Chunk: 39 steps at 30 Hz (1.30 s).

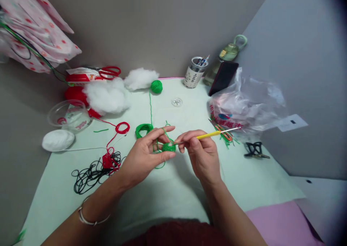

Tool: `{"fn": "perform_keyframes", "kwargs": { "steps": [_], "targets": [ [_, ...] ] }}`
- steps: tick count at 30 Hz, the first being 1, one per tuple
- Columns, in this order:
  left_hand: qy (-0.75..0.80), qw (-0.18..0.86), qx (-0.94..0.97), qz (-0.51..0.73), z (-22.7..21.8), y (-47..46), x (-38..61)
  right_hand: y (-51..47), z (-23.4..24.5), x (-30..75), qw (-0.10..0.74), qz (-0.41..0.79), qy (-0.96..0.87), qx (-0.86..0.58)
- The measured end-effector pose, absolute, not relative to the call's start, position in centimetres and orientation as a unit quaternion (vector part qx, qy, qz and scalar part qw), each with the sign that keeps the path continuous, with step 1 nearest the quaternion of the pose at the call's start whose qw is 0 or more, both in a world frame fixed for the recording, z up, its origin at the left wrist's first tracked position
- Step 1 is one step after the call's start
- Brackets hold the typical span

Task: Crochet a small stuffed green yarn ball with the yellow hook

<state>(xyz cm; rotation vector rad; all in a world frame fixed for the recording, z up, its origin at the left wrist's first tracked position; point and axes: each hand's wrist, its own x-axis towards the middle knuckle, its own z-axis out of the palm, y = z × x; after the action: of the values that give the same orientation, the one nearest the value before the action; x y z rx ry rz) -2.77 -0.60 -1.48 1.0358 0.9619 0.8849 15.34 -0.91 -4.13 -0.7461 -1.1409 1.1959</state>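
Note:
Between the thumb and fingers of my left hand [148, 148] is a small rounded green crochet piece [169, 147]. Green yarn loops around the fingers of that hand. My right hand [203, 154] grips a crochet hook with a yellow handle [208, 135]. The hook's thin metal end points left and meets the green piece; whether it passes through a stitch I cannot tell. Just beyond my left hand lies a coil of green yarn [144, 130], and a strand runs from there up to a green yarn ball [156, 87].
At left are black cord [89, 175], red yarn [122, 128], a white yarn ball [58, 140], a clear plastic tub [70, 116], white stuffing [108, 96] and red-handled scissors [110, 72]. Toward the right stand a pen can [193, 74], a phone [223, 78], a plastic bag [249, 105] and a black hair clip [255, 150].

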Motion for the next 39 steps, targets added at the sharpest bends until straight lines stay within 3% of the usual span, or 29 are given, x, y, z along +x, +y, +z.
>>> {"fn": "perform_keyframes", "kwargs": {
  "steps": [9,21,24,27,31,35,39],
  "targets": [
    [0.454,0.63,0.503,0.378,-0.9,-0.5,-2.9,-0.7,-4.2,15.5,0.597,0.521,-0.523,-0.313],
    [0.477,0.594,0.537,0.363,-1.0,-0.3,-2.8,-1.1,-2.9,16.3,0.551,0.412,-0.645,-0.331],
    [0.483,0.589,0.532,0.37,-1.2,-0.3,-2.6,-1.1,-3.2,16.1,0.531,0.306,-0.719,-0.328],
    [0.488,0.566,0.521,0.412,-1.8,-0.6,-2.0,-1.4,-3.9,15.4,0.507,0.121,-0.787,-0.33],
    [0.456,0.543,0.523,0.473,-2.6,-1.8,-1.0,-2.5,-4.9,14.9,0.489,-0.052,-0.785,-0.377],
    [0.404,0.676,0.401,0.469,-2.4,-2.3,-0.7,-3.3,-5.3,15.2,0.512,-0.061,-0.767,-0.382],
    [0.323,0.817,0.236,0.416,-1.9,-1.5,-1.2,-2.8,-4.8,15.0,0.594,0.031,-0.716,-0.365]
  ]
}}
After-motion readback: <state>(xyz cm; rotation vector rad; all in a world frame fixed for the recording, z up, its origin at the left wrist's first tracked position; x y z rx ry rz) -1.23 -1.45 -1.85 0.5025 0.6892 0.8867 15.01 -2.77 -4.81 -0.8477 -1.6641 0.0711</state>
